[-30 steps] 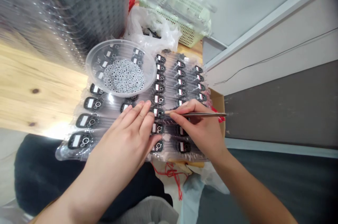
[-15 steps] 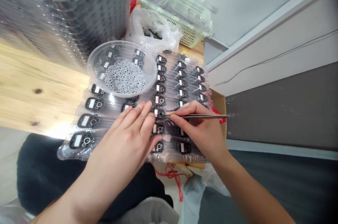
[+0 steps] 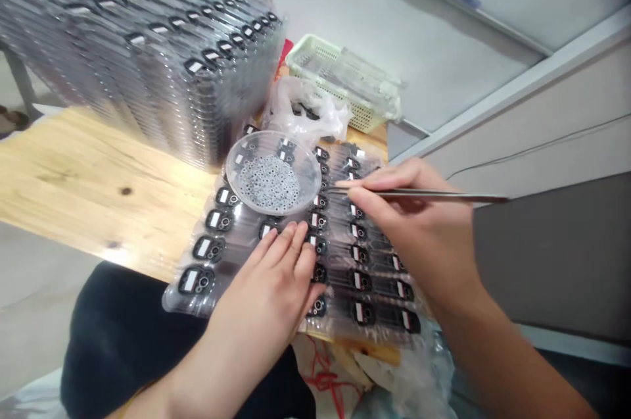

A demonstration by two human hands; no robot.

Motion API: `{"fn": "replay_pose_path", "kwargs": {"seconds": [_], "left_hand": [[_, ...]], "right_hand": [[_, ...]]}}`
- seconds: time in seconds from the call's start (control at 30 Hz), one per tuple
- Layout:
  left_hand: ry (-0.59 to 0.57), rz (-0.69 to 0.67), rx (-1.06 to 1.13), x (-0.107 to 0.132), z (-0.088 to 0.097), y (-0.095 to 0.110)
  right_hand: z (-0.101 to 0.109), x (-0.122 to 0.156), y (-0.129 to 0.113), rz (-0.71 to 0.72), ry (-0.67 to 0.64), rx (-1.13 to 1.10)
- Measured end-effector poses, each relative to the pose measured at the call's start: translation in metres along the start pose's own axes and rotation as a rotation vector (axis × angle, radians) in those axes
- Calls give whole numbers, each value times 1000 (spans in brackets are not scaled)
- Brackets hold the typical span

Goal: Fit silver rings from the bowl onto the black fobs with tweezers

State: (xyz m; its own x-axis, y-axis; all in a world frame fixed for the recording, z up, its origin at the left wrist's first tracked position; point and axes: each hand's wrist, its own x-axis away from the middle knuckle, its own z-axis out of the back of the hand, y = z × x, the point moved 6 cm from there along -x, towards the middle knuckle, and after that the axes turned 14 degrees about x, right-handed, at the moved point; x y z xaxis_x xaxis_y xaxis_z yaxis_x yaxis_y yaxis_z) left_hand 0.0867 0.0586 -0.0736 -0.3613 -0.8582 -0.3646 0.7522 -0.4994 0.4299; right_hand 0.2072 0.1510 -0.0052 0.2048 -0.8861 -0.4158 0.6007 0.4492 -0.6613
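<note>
My left hand (image 3: pixel 276 274) lies flat on a clear plastic tray (image 3: pixel 241 261), fingers stretched out over the black parts. These small black parts, such as this one (image 3: pixel 363 281), sit in rows; each has a white rectangle and a round ring. In my right hand (image 3: pixel 424 228) is a pair of metal tweezers (image 3: pixel 444 195), pinched between thumb and fingers. The tips point left, above the tray and just right of a clear round bowl (image 3: pixel 315 192). Many small grey rings (image 3: pixel 269 183) fill its bottom. I cannot tell whether the tips hold anything.
A tall stack of filled plastic trays (image 3: pixel 162 77) stands at the back left of the wooden table (image 3: pixel 73 175). Behind the bowl are a crumpled plastic bag (image 3: pixel 305 113) and a pale green basket (image 3: pixel 362 115). Red string (image 3: pixel 323 379) hangs below the tray's front edge.
My right hand has lifted the tweezers off a black part beside my left fingertips and moved them away, up toward the bowl. My left hand remains on the tray. The camera view has shifted.
</note>
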Motion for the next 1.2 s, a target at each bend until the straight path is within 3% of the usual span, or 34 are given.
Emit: {"fn": "replay_pose_path", "kwargs": {"seconds": [0.17, 0.3, 0.5, 0.93, 1.1, 1.2], "left_hand": [[62, 13, 30, 1, -2, -1], [95, 35, 35, 2, -3, -2], [48, 42, -2, 4, -4, -1], [67, 32, -30, 3, -5, -1], [64, 29, -33, 3, -5, -1], [70, 29, -29, 3, -4, 0]], "right_hand": [[-43, -26, -12, 204, -136, 163], [-59, -30, -11, 300, -204, 228], [-61, -31, -9, 284, -199, 254], [-64, -34, -8, 273, -232, 247], [-64, -34, -8, 269, -177, 231], [-63, -37, -6, 197, -117, 197]]}}
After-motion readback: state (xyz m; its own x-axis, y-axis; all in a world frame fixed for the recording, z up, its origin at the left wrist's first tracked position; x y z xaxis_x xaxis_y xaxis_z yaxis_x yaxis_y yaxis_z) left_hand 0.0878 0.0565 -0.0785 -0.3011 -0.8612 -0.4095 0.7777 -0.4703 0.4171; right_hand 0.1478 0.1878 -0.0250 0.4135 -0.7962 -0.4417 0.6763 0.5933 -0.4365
